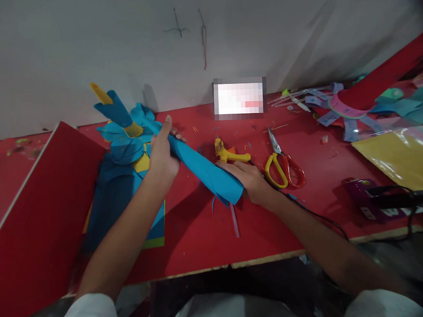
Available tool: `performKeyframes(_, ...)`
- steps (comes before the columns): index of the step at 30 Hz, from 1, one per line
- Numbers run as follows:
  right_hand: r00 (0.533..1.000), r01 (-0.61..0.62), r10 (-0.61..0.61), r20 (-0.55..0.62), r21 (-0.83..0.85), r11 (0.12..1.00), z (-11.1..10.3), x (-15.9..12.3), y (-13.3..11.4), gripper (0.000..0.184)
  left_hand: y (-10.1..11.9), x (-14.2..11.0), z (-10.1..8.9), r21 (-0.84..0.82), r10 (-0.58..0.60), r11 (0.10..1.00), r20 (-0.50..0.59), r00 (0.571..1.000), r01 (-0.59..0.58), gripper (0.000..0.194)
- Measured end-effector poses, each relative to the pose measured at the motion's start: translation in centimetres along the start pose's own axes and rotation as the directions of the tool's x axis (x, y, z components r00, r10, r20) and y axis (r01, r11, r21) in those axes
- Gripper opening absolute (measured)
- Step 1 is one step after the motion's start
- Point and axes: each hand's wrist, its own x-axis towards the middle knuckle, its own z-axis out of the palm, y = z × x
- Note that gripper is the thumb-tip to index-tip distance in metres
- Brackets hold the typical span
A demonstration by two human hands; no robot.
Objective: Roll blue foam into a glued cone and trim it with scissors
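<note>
A rolled blue paper cone [205, 170] lies slanted across the red table [207, 242]. My left hand [162, 153] is wrapped round its upper end. My right hand [249, 180] presses on its wide lower end, fingers closed against the paper. Behind the left hand stand finished blue and yellow paper shapes [122, 129] on blue sheets. A yellow glue gun [228, 154] lies just beyond my right hand, its black cord running under my right wrist.
Scissors [283, 165] with yellow and red handles lie right of the glue gun. A red board [36, 215] leans at the left. Yellow sheet [399, 159], a red roll [378, 85] and paper strips crowd the right. A dark device [376, 201] sits near the front right edge.
</note>
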Motion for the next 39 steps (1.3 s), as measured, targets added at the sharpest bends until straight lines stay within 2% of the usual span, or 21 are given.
performKeyframes(7, 0.998, -0.054, 0.055, -0.018, 0.072, 0.996, 0.3, -0.1, 0.1, 0.061, -1.4, -0.5, -0.1, 0.05, -0.012, 0.999, 0.008, 1.0, 0.012, 0.032)
performKeyframes(13, 0.998, -0.013, 0.02, -0.057, 0.122, 0.992, 0.0, 0.1, -0.2, 0.07, -2.6, -0.9, -0.2, 0.072, -0.028, 0.997, -0.01, 1.0, 0.028, 0.031)
performKeyframes(17, 0.994, -0.018, 0.026, -0.107, 0.076, 0.997, -0.4, 0.4, -1.0, 0.074, -2.6, -0.9, -0.2, 0.079, 0.021, 0.997, -0.036, 0.999, -0.018, 0.028)
performKeyframes(20, 0.989, 0.042, -0.04, -0.143, 0.01, 0.999, -0.5, 0.5, -1.4, 0.068, -2.4, -0.8, -0.3, 0.089, 0.058, 0.995, -0.038, 0.998, -0.054, 0.029)
performKeyframes(27, 0.997, 0.082, -0.082, -0.006, -0.006, 0.997, -1.2, 0.5, -2.1, 0.059, -2.5, -1.2, -0.1, 0.112, 0.041, 0.993, -0.01, 0.999, -0.04, 0.029)
performKeyframes(35, 0.997, 0.083, -0.083, 0.004, 0.009, 0.997, -1.2, 0.6, -2.5, 0.067, -3.3, -0.9, -0.8, 0.154, 0.013, 0.988, 0.052, 0.999, -0.021, 0.033)
performKeyframes(39, 0.996, 0.088, -0.088, 0.008, 0.0, 0.996, -1.0, 0.5, -2.1, 0.063, -3.1, -0.7, -0.8, 0.159, 0.017, 0.987, 0.047, 0.999, -0.024, 0.035)
